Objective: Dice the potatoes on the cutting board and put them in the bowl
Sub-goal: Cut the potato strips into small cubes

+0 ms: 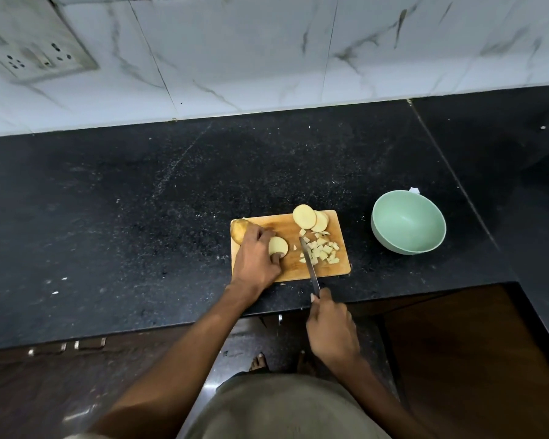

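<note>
Potato slice [278,246]: firm, wet-slippery, pinned flat at its edge by left hand [256,260]; right hand [332,326] grips knife [309,266]; bowl [408,222] empty.

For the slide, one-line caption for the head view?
Left hand steadies a round potato slice on the wooden cutting board; right hand holds the steel knife; green bowl empty.

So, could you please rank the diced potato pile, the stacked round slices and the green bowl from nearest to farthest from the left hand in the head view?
1. Pale diced potato pile, right side of the board.
2. Stacked round potato slices, the board's far right corner.
3. Mint green round bowl, on the counter right of the board.
</note>
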